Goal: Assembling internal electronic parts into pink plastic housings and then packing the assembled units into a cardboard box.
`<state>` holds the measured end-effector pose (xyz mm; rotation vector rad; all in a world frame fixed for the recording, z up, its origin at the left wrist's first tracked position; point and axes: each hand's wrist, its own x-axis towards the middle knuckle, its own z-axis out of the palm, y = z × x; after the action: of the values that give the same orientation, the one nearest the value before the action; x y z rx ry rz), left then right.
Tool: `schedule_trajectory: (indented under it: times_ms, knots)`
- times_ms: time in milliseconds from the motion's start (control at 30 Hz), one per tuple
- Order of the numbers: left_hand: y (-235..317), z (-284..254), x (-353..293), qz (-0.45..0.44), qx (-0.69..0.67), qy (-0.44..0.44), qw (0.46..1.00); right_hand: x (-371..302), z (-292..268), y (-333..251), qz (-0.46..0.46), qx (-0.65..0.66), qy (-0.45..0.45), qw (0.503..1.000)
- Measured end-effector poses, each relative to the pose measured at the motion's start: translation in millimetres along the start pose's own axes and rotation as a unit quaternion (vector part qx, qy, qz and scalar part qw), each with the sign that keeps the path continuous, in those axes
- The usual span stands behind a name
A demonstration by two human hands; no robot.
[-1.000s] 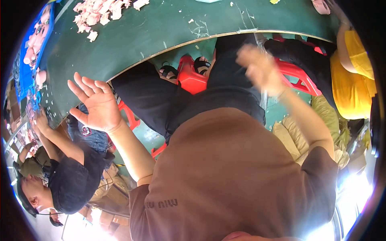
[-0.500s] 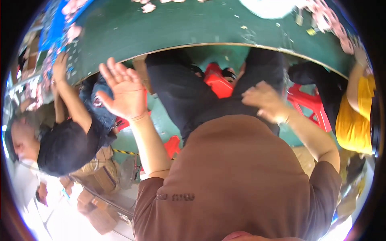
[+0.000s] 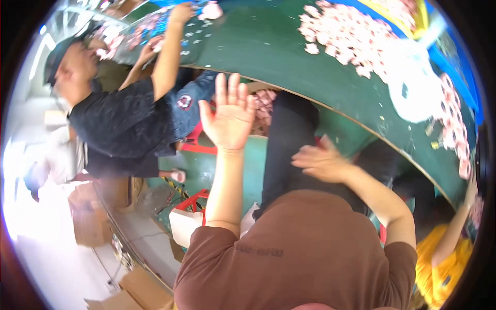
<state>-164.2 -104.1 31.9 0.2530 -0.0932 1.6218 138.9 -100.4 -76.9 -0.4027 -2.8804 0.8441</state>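
Observation:
My left hand [image 3: 230, 116] is raised with its palm showing and its fingers stretched out, holding nothing. It hovers just in front of the green table's [image 3: 248, 51] near edge. My right hand [image 3: 323, 163] is lower, over my lap, with its fingers extended and slightly blurred; nothing shows in it. A heap of small pink pieces [image 3: 351, 39] lies on the table beyond both hands. To the right of the heap is a whitish plastic bag [image 3: 413, 95], beside a row of pink ring-shaped pieces [image 3: 457, 129].
On the left, a co-worker in a black shirt [image 3: 121, 113] reaches onto the table. Another in yellow [image 3: 444, 258] sits at the right. A box of pink pieces [image 3: 266, 106] is under the table edge. Blue trays [image 3: 454, 67] line the far right. Cardboard boxes [image 3: 137, 289] stand lower left.
The view has swung left, bringing the co-worker at left and the pink heap further into sight. My left hand stays raised and open; the right hand's fingers look straighter.

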Motion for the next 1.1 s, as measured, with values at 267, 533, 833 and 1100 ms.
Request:
schedule_trajectory:
  times_ms: [267,533,833,1100]
  knots:
    - [2,-8,-34,0.045,-0.003,0.038,0.998,32,-48,-8,0.074,0.050,0.307,0.948]
    - [-45,5,-35,-0.016,0.026,0.045,0.999,42,-2,77,0.265,0.025,0.251,0.931]
    - [-87,14,22,-0.062,-0.072,0.032,0.995,-50,-13,38,0.334,0.175,0.266,0.887]
    - [-119,-12,88,-0.065,0.177,0.080,0.979,-86,-23,3,0.352,0.224,0.389,0.822]
